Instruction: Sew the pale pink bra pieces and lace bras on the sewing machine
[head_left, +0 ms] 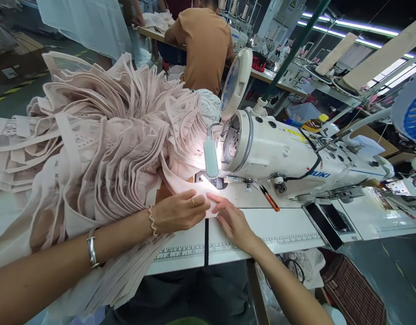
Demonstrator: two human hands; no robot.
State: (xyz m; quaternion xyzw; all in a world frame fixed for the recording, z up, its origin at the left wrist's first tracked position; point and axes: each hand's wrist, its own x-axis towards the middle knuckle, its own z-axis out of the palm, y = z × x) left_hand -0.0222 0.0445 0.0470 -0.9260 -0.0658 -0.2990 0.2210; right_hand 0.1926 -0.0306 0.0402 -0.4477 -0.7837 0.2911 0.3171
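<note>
My left hand [179,210] lies palm down on pale pink fabric [186,180], fingers together and pressed flat, a ring on one finger and a bracelet at the wrist. My right hand [230,219] rests beside it, fingers stretched out on the fabric's edge. Both hands sit just in front of the needle area [216,182] of a white sewing machine [279,158]. A big heap of the same pink pieces with straps [103,135] is piled to the left, over my left forearm.
Orange-handled snips [270,199] lie on the white table [285,230] under the machine arm. A dark phone [325,223] lies to the right. A person in a brown shirt [204,43] sits at the table ahead. A blue fan [411,110] stands at the right.
</note>
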